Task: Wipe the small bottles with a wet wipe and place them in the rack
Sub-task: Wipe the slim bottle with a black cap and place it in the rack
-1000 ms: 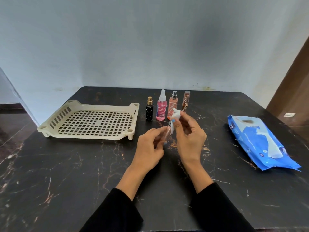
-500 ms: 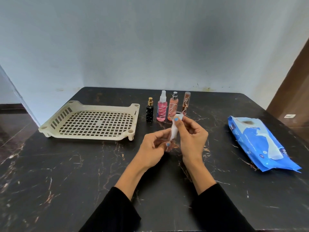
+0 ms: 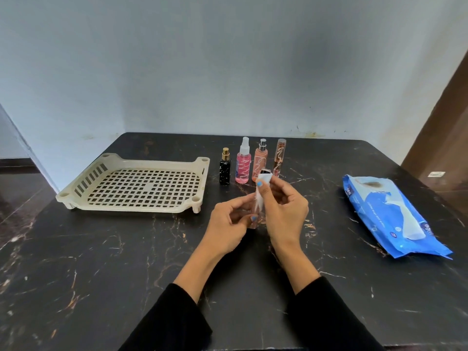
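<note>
Black stone with thin white and brown cracks makes the top of the desk, and it fills the bottom of the view. Closest to us are two black sleeves, one on each arm. Past the sleeves, the two hands come close together over the middle of the desk. The left hand curls its fingers round the low end of a small bottle and holds it tilted up. The right hand pinches a white wet wipe against the top part of that same bottle. The nails on both hands are painted blue. The bottle is see-through and pinkish, and its dark cap peeks out above the wipe. Off to the right lies a blue pack of wipes, flat on the desk and well apart from the hands. Just behind the hands, four more bottles stand up straight in a row: a black bottle with a gold top, a pink spray bottle, a peach bottle with a silver top, and a thin brown bottle. To the left of the row sits a cream plastic rack with many little holes in its floor. No bottle is in the rack. At the very back is a pale blue wall.
</note>
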